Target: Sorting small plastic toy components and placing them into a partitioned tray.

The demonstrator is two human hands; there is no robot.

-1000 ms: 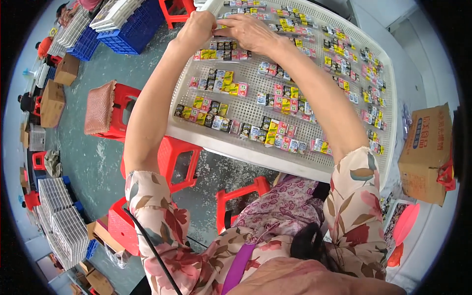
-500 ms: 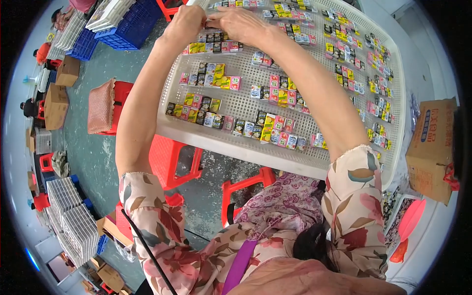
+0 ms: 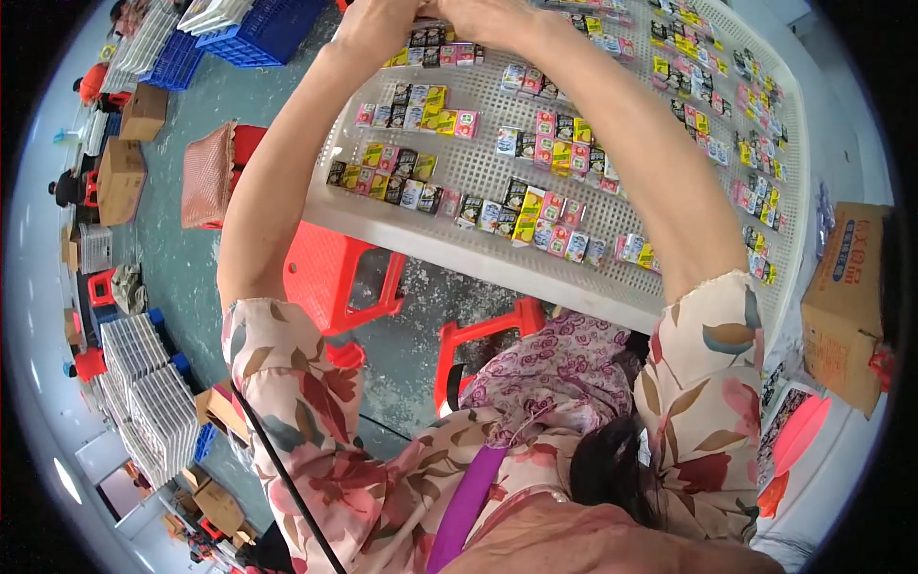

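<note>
My left hand [image 3: 378,27] and my right hand [image 3: 486,19] meet at the top edge, over the far left part of a white perforated tray [image 3: 459,251]. Their fingers are curled in toward each other and partly cut off by the picture's edge; whatever they hold is hidden. Just below them lies a cluster of small packs [image 3: 435,55] in yellow, black and pink. More little box-shaped packs sit in groups across the tray, among them a stepped group [image 3: 421,108] and a nearer one [image 3: 382,174].
Red plastic stools [image 3: 330,277] stand by the tray's near left edge. A red seat with a woven pink cover [image 3: 207,177] is at left. Blue crates [image 3: 263,36] and stacked white trays [image 3: 143,392] line the left. A cardboard box [image 3: 841,301] stands at right.
The whole view has shifted, so the tray sits a little higher and further right in the picture. My hands stay close together and are now partly cut off at the top.
</note>
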